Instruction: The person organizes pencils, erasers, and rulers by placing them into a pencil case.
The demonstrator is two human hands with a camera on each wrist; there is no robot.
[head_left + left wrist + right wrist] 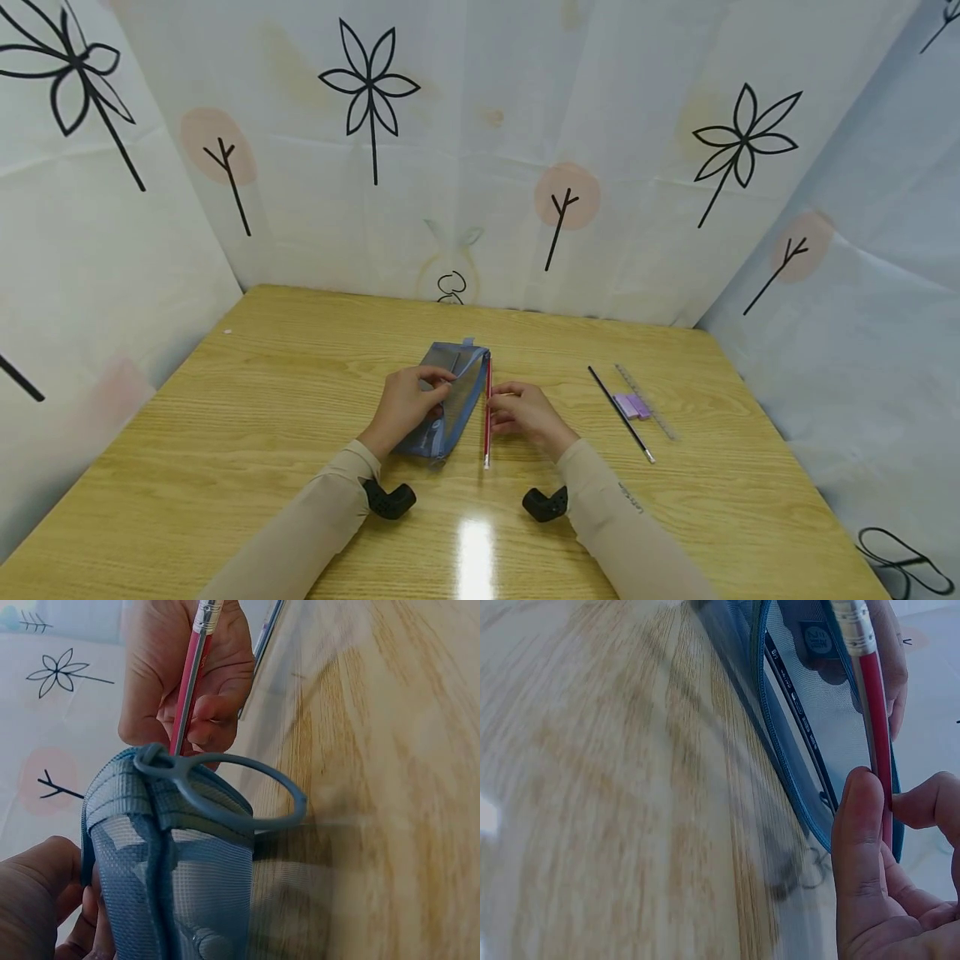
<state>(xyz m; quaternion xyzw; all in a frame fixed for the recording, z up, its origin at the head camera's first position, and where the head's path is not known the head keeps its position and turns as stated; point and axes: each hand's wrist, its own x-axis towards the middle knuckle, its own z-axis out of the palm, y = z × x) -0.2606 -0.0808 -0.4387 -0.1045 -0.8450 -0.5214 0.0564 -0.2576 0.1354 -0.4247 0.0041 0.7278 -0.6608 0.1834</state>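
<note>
A blue mesh pencil pouch (461, 406) lies on the table with its zipper drawn open. My left hand (411, 406) grips its upper edge; in the left wrist view the thumb is on one side of it, and a looped zipper pull (247, 821) hangs at the near end. A red pencil (487, 421) with a white eraser end is pinched between thumb and fingers of my right hand (527, 414), alongside the pouch's open side. Within the pouch, the right wrist view shows a dark pencil (799, 712) with pale lettering.
To the right on the wooden table (300, 375) lie a black pencil (621, 413), purple erasers (632, 406) and a clear ruler (651, 408). Patterned white curtains (465, 125) enclose the table's back and sides. A tiny white scrap (228, 332) sits at the far left.
</note>
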